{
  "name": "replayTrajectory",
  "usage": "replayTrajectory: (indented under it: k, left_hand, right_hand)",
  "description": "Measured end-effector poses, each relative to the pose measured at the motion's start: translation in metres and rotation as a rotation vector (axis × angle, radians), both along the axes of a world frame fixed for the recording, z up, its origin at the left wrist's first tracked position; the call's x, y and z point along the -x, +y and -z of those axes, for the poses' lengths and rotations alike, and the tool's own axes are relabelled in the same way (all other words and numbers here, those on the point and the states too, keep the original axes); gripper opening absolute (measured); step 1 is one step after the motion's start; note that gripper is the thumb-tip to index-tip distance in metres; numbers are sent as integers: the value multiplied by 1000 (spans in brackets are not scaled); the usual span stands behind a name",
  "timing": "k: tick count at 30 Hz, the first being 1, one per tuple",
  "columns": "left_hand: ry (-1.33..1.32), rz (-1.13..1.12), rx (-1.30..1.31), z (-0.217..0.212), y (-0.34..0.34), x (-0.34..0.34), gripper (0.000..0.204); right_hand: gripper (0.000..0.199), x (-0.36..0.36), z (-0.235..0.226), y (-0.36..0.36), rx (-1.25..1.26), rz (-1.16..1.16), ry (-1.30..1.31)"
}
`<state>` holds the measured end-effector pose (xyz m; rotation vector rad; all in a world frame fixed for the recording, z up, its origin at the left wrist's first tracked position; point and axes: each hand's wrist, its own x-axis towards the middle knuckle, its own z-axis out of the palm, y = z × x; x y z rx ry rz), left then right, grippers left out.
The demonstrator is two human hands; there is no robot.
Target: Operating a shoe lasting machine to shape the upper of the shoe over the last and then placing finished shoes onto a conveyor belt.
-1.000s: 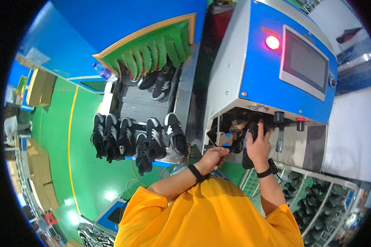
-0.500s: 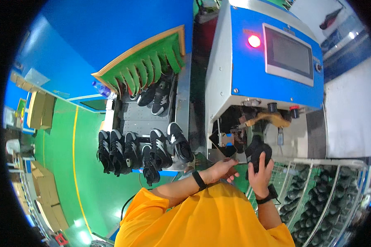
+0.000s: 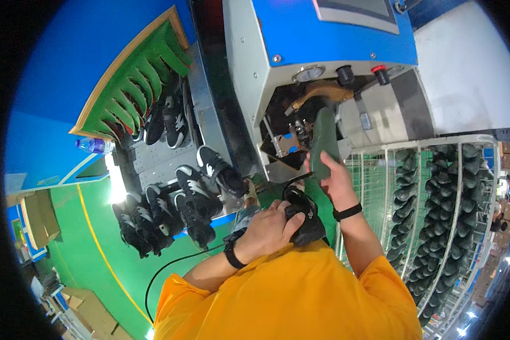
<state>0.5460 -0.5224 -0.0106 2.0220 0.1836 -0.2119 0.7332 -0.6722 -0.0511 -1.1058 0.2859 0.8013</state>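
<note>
- A factory floor painted green, with blue walls; a blue and grey machine stands far and centre, and a wire rack of dark shoe lasts fills the right.
- A second ago both hands were up inside the machine's open mouth, working on a shoe held there. Now they have come back toward the body, and the view has swung closer to the machine.
- The left hand is now clamped on a black shoe, fingers curled over its upper, held near the chest, just in front of the orange shirt.
- The right hand has its grip closed round the lower end of a dark green last, which stands upright between the shoe and the machine's mouth.
- I judge that the shoe has come off the machine and the last is being parted from it, though shoe and last seem just apart now.
- Left of the machine, black and white shoes lie in rows on a grey conveyor bench, beneath a green slotted rack.
- Hidden: the shoe's sole and opening lie under the left hand's fingers; the machine's inner parts are dark and cluttered; the screen at the top is cut off.
</note>
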Motion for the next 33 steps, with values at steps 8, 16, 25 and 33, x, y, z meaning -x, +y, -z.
replayTrajectory:
  k: [8, 16, 25, 33]
  left_hand:
    - [-12, -51, 106, -48, 37, 44, 45]
    - [50, 11, 73, -63, -39, -9, 38]
    - [-8, 479, -283, 19, -87, -81, 73]
    - [-2, 766, -118, -36, -195, -135, 47]
  right_hand:
    - [44, 39, -19, -56, -62, -90, -143]
    - [50, 77, -31, -174, 167, 256, -147]
    - [30, 236, -32, -401, -68, 1317, 29]
    - [39, 307, -48, -488, -667, 1779, -406]
